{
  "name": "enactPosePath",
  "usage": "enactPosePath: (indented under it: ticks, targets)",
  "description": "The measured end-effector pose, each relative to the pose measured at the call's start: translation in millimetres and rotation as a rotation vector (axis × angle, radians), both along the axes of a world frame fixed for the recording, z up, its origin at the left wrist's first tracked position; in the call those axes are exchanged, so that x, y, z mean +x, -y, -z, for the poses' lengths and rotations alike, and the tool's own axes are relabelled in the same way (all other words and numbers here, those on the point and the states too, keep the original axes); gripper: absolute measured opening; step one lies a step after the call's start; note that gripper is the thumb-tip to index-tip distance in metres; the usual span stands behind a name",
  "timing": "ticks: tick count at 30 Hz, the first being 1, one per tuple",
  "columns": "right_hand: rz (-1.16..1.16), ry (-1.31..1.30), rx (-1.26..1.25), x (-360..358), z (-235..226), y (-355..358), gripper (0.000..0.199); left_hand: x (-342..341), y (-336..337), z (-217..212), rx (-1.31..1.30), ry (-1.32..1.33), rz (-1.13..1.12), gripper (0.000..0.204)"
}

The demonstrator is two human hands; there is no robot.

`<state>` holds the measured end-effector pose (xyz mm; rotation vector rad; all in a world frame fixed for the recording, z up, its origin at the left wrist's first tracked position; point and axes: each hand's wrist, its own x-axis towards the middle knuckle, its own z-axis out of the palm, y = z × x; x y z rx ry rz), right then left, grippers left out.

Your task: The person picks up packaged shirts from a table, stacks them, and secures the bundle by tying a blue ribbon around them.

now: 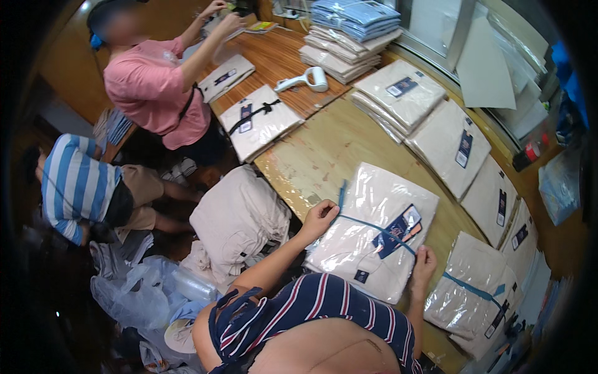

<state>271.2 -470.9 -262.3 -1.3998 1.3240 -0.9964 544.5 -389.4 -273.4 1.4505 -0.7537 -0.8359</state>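
Left hand [321, 218]: my fingertips pinch the blue strip [372, 225] at the bagged garment's [354, 249] left edge.
Right hand [424, 265]: I grasp the strip's other end, right edge.
Bagged garment: under strip, near table's [311, 159] front edge.
Open room: bare tabletop ahead-left; narrow gap before right-hand stacks [450, 146].

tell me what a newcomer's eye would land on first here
Probably the glossy bagged cream garment at the front of the table, with a teal ribbon across it, pinched by the left hand and meeting the right hand at the garment's right edge. Next, the bagged cream stacks curving along the table's right side. Then the co-worker in a pink shirt, upper left.
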Motion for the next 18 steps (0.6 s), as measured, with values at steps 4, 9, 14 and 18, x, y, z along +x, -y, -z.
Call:
enactPosePath:
  ticks: [4,9,14,18]
  targets:
    - [-0.038,-0.225,-0.272,2.6,-36.1,43.7,0.019,40.1,-49.1,-25.5,0.459,0.508,0.058,0.031]
    - [-0.327,-0.529,-0.515,51.1,-91.4,99.5,0.033,20.6,-103.4,-47.9,0.779,0.669,0.893,0.048]
    - [-0.769,-0.540,-0.269,72.8,-58.9,155.6,0.046,-21.5,-94.8,-26.9,0.485,-0.093,0.674,0.064]
    - [-0.638,-0.607,-0.173,50.8,-71.6,139.2,0.042,-5.2,-82.1,-22.6,0.413,-0.214,0.412,0.064]
